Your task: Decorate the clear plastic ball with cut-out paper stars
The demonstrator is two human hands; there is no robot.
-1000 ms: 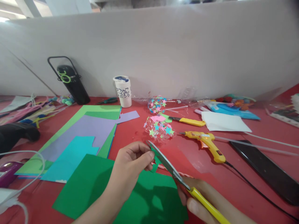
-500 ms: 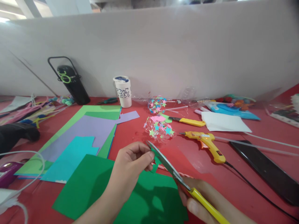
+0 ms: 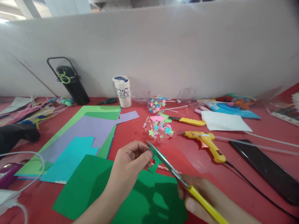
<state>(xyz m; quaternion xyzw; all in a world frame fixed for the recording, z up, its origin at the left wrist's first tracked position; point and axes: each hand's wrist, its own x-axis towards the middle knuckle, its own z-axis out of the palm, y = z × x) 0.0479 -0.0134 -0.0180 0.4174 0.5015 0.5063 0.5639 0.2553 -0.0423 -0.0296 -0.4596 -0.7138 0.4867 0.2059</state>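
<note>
Can't see inside the lidded white tumbler (image 3: 123, 93). Left grip (image 3: 129, 165) pinches a green paper scrap (image 3: 156, 160), right grip (image 3: 207, 190) holds yellow-handled scissors (image 3: 203, 200).

The scissors (image 3: 178, 177) have smooth metal blades (image 3: 161, 157) and a glossy plastic handle (image 3: 206, 203). The green cutting (image 3: 153, 169) is matt paper; the tabletop (image 3: 130, 133), smooth.

Your scissors (image 3: 192, 191) pair a yellow handle with silver blades, and the small paper piece (image 3: 153, 168) is green, matching your large sheet (image 3: 88, 183). You have turquoise paper (image 3: 74, 158), a lilac sheet (image 3: 93, 127) and light green card (image 3: 100, 108) on a red table (image 3: 235, 177). Your white cup (image 3: 123, 93) bears dark blue markings; the clustered stars (image 3: 161, 129) show pink, blue and green. Your glue gun (image 3: 211, 143) and cutter (image 3: 191, 121) are yellow, your bottle (image 3: 77, 90) black.
</note>
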